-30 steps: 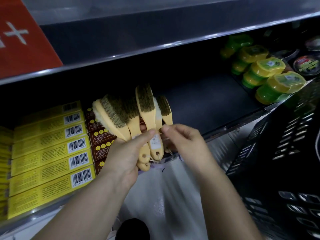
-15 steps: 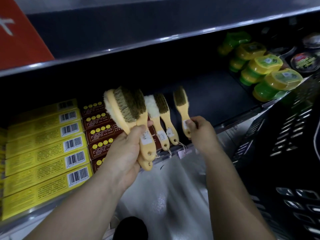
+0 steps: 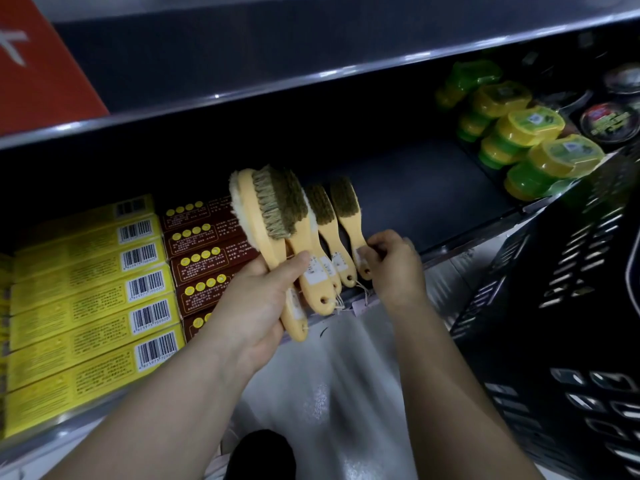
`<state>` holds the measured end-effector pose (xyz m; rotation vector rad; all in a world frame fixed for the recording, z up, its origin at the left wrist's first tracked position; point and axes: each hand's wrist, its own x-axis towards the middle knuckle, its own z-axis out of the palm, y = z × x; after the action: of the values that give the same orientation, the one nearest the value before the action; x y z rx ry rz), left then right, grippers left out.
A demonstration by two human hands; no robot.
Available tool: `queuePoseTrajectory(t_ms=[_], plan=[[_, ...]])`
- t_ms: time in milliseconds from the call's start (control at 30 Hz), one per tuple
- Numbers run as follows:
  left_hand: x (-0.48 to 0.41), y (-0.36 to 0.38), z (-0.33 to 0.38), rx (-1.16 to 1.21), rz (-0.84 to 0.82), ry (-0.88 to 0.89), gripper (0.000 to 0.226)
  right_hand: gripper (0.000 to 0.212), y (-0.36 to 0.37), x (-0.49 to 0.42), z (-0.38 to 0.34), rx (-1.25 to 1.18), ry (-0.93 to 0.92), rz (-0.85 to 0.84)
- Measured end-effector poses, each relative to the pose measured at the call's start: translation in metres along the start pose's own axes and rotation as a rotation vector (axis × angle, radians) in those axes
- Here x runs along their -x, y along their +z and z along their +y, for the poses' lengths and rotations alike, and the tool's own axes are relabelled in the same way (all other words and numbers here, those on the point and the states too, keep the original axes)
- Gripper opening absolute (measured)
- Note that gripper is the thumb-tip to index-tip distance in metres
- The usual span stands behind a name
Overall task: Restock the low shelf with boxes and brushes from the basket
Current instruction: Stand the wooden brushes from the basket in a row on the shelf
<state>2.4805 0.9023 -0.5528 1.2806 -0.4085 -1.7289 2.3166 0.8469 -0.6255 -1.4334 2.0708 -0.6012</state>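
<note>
My left hand (image 3: 256,306) grips a bunch of yellow-handled brushes (image 3: 277,209) by their handles, bristles up, in front of the low shelf (image 3: 433,202). Two more brushes lie on the shelf just to the right; one brush (image 3: 329,233) lies free, and my right hand (image 3: 391,265) pinches the handle of the rightmost brush (image 3: 348,216). Yellow boxes (image 3: 86,292) with barcodes and brown boxes (image 3: 204,254) fill the shelf's left part. The black basket (image 3: 554,323) stands at the right.
Green and yellow tubs (image 3: 530,143) and round tins (image 3: 609,119) sit at the shelf's right end. Bare dark shelf lies between the brushes and the tubs. An upper shelf edge (image 3: 311,77) overhangs. A red sign (image 3: 38,71) is top left. Grey floor below.
My right hand took one brush from the bunch, moved it right and set it on the shelf beside another. The left hand has risen slightly with the remaining brushes.
</note>
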Motion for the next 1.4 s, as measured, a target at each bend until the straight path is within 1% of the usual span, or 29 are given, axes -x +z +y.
queuePoseTrajectory(t_ms=[67,100,133,167,233,267,300,367,433,500,567,633,733,800,833,933,1000,1067,1100,1133,1167,1200,1233,1267,1300,1333,1367,1400], plan=[[-0.002,0.0,0.0,-0.003,-0.016,0.021,0.013,0.021,-0.009,0.012,-0.009,-0.044,-0.064,0.07],[-0.004,-0.001,0.0,-0.012,-0.018,0.033,0.012,0.024,-0.015,0.02,-0.015,-0.133,-0.075,0.043],[-0.005,-0.001,-0.001,-0.02,-0.015,0.045,0.011,0.028,-0.021,0.029,-0.022,-0.255,-0.062,-0.046],[-0.006,-0.001,-0.001,-0.022,-0.014,0.052,0.011,0.03,-0.027,0.039,-0.03,-0.392,-0.033,-0.194],[-0.007,0.001,-0.002,-0.022,-0.03,0.037,0.012,0.023,-0.037,0.058,-0.041,-0.592,0.001,-0.507],[-0.007,0.003,-0.002,-0.025,-0.047,0.026,0.013,0.018,-0.039,0.063,-0.043,-0.617,-0.025,-0.585],[-0.008,0.005,-0.002,-0.03,-0.057,0.019,0.013,0.015,-0.041,0.065,-0.042,-0.611,-0.054,-0.595],[-0.01,0.008,-0.003,-0.028,-0.014,0.011,0.009,0.011,-0.044,0.061,-0.036,-0.629,-0.063,-0.505],[-0.01,0.012,-0.001,-0.041,0.055,-0.015,0.013,0.01,-0.047,0.047,-0.025,-0.643,-0.005,-0.341],[-0.01,0.016,0.002,-0.058,0.079,-0.034,0.015,0.01,-0.047,0.028,-0.012,-0.533,0.046,-0.14],[-0.011,0.018,0.002,-0.091,0.098,-0.015,0.012,0.011,-0.043,0.01,0.0,-0.412,0.085,-0.022],[-0.012,0.017,0.0,-0.136,0.111,0.016,0.015,0.006,-0.035,-0.004,0.007,-0.322,0.111,-0.001],[-0.017,0.013,-0.005,-0.214,0.112,0.033,0.019,0.011,-0.022,-0.011,0.014,-0.173,0.115,-0.009],[-0.019,0.01,-0.008,-0.261,0.051,0.027,0.014,0.004,-0.018,-0.009,0.017,-0.062,0.097,0.003],[-0.02,0.009,-0.009,-0.283,0.003,0.026,0.013,0.004,-0.016,-0.008,0.017,-0.033,0.088,0.006],[-0.02,0.006,-0.012,-0.392,-0.136,0.024,0.02,0.016,-0.014,-0.006,0.017,0.053,0.08,-0.009],[-0.02,0.008,-0.012,-0.433,-0.16,0.024,0.021,0.024,-0.015,-0.006,0.017,0.125,0.07,-0.004],[-0.023,0.012,-0.012,-0.472,-0.141,0.035,0.021,0.026,-0.018,0.0,0.013,0.136,0.051,0.063],[-0.026,0.013,-0.011,-0.499,-0.122,0.051,0.022,0.023,-0.021,0.005,0.01,0.084,0.017,0.095],[-0.029,0.015,-0.009,-0.519,-0.102,0.072,0.022,0.02,-0.025,0.011,0.007,-0.026,-0.019,0.097],[-0.032,0.017,-0.008,-0.529,-0.086,0.102,0.021,0.019,-0.029,0.019,0.003,-0.179,-0.039,0.044],[-0.034,0.02,-0.006,-0.53,-0.079,0.132,0.018,0.023,-0.033,0.027,-0.002,-0.342,-0.033,-0.067],[-0.037,0.022,-0.005,-0.53,-0.078,0.156,0.014,0.026,-0.037,0.035,-0.007,-0.495,-0.013,-0.213],[-0.038,0.024,-0.004,-0.532,-0.082,0.17,0.011,0.024,-0.041,0.043,-0.01,-0.62,0.005,-0.36],[-0.04,0.026,-0.003,-0.541,-0.088,0.177,0.01,0.019,-0.043,0.048,-0.01,-0.704,0.003,-0.467],[-0.042,0.028,-0.004,-0.558,-0.098,0.182,0.011,0.015,-0.044,0.051,-0.01,-0.747,-0.005,-0.518],[-0.044,0.03,-0.004,-0.59,-0.108,0.194,0.013,0.014,-0.045,0.05,-0.008,-0.768,-0.006,-0.512],[-0.045,0.031,-0.005,-0.646,-0.119,0.22,0.014,0.015,-0.046,0.046,-0.005,-0.785,0.003,-0.467]])
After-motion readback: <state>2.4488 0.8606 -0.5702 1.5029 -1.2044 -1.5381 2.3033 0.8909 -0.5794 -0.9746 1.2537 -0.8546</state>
